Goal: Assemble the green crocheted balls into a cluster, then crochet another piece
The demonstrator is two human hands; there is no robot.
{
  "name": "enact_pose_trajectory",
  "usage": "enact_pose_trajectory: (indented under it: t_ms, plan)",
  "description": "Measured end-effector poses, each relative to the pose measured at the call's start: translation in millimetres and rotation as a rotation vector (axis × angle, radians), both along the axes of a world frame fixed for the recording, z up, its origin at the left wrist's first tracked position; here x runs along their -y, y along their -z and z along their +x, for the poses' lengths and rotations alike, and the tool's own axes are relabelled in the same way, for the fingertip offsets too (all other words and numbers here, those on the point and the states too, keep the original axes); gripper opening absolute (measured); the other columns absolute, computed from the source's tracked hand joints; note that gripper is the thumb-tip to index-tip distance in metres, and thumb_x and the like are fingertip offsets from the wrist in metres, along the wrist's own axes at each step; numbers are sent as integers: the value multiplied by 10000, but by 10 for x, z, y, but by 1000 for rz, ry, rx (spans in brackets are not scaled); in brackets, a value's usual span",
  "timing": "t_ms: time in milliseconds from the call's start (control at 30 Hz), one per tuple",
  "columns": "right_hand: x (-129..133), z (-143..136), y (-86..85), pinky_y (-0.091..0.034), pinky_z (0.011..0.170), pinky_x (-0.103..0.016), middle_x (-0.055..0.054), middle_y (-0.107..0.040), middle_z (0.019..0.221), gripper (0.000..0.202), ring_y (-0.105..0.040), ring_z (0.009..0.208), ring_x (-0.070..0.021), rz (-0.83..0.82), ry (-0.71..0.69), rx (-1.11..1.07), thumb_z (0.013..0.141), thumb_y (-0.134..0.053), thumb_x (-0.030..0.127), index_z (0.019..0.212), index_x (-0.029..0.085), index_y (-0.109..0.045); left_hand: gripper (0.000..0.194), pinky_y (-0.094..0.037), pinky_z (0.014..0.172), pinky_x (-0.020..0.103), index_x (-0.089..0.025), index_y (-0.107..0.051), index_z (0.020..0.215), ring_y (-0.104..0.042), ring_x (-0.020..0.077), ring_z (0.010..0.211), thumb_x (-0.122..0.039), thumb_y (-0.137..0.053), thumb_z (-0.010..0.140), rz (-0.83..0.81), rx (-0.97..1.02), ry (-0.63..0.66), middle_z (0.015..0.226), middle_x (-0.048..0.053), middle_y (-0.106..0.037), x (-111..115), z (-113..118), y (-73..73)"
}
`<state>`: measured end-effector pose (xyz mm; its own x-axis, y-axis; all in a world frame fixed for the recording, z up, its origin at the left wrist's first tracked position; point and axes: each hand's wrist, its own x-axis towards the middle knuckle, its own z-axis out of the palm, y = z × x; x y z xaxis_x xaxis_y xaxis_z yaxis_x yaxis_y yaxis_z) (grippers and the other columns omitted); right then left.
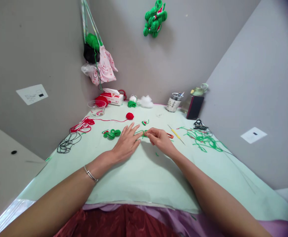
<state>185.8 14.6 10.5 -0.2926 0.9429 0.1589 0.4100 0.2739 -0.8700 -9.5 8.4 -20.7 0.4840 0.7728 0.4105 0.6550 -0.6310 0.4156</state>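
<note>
My left hand [127, 142] lies flat on the pale green cloth with its fingers spread, and a silver bangle circles that wrist. The thumb and fingers of my right hand [160, 140] are pinched at a small piece of green yarn [144, 134], just beyond my left fingertips. How much of it is between the fingers is hidden. Left of my left hand rest green crocheted pieces [112, 134]. A little red, white and green crocheted piece [145, 122] sits just beyond both hands. Partly behind my right hand are orange-handled snips [170, 135], beside a yellow crochet hook [175, 133].
Tangled green yarn scraps [205, 138] lie at the right, red yarn [82, 125] and black yarn [68, 143] at the left. A red ball [129, 116], clear tub [97, 108], tissue box [114, 98], pen holder [174, 102] and phone [195, 107] stand farther back.
</note>
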Motion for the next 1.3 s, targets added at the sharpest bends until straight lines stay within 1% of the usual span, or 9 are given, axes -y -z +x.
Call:
enact_pose_trajectory:
  t_ms: [100, 200, 300, 400, 567, 800, 933, 1100, 1300]
  plan:
    - [11, -6, 17, -273, 487, -235, 59, -474, 491, 254, -372, 472, -98, 42, 2, 28, 887, -530, 374, 839, 153, -643, 300, -207, 1201, 549, -234, -706, 1127, -280, 288, 1470, -232, -473, 939, -11, 184, -48, 1447, 74, -537, -9, -25, -57]
    - [53, -33, 31, -281, 496, -236, 55, -488, 496, 229, -378, 473, -102, 106, 9, 85, 902, -516, 346, 858, 162, -646, 185, -280, 1178, 508, -234, -734, 945, -370, 273, 1420, -232, -558, 887, -146, 401, -107, 1326, 62, -626, -31, -39, -76]
    - [107, -69, 43, -290, 519, -238, 48, -514, 522, 201, -400, 485, -105, 200, 19, 177, 911, -509, 316, 886, 179, -654, 113, -286, 1166, 507, -223, -725, 884, -427, 285, 1380, -264, -629, 841, -314, 540, -117, 1289, 78, -648, -44, -30, -84]
    - [152, -96, 43, -295, 533, -240, 43, -527, 533, 186, -419, 492, -111, 240, 31, 250, 911, -513, 305, 909, 192, -661, 107, -304, 1142, 513, -213, -707, 827, -480, 304, 1331, -314, -675, 812, -446, 638, -105, 1306, 91, -642, -32, -6, -108]
    - [182, -113, 31, -290, 538, -241, 44, -520, 529, 183, -412, 490, -111, 269, 33, 274, 919, -514, 301, 910, 197, -664, 154, -303, 1125, 475, -206, -704, 808, -489, 298, 1319, -356, -668, 810, -576, 780, -92, 1319, 90, -640, -15, 17, -120]
    - [180, -111, 54, -269, 530, -238, 54, -501, 529, 176, -371, 475, -103, 344, 38, 305, 923, -508, 270, 916, 200, -669, 197, -328, 1068, 406, -199, -718, 786, -544, 289, 1238, -392, -675, 780, -660, 856, -76, 1335, 88, -634, -9, 17, -124]
    - [186, -113, 55, -271, 536, -239, 55, -497, 524, 174, -372, 472, -104, 378, 50, 338, 918, -508, 259, 903, 203, -672, 192, -330, 1050, 402, -200, -710, 755, -574, 279, 1175, -388, -671, 773, -680, 857, -76, 1321, 79, -641, -4, 18, -143]
    - [181, -109, 56, -262, 535, -243, 52, -501, 523, 183, -377, 464, -107, 417, 66, 375, 922, -500, 264, 903, 207, -673, 182, -314, 1056, 402, -195, -693, 712, -562, 282, 1189, -369, -674, 760, -716, 888, -60, 1303, 85, -643, 7, 22, -167]
    - [173, -117, 76, -267, 544, -251, 40, -543, 535, 194, -426, 466, -116, 428, 77, 414, 931, -487, 269, 920, 214, -673, 183, -320, 1042, 397, -186, -672, 706, -560, 280, 1169, -364, -672, 753, -749, 934, -36, 1281, 101, -649, 23, 33, -180]
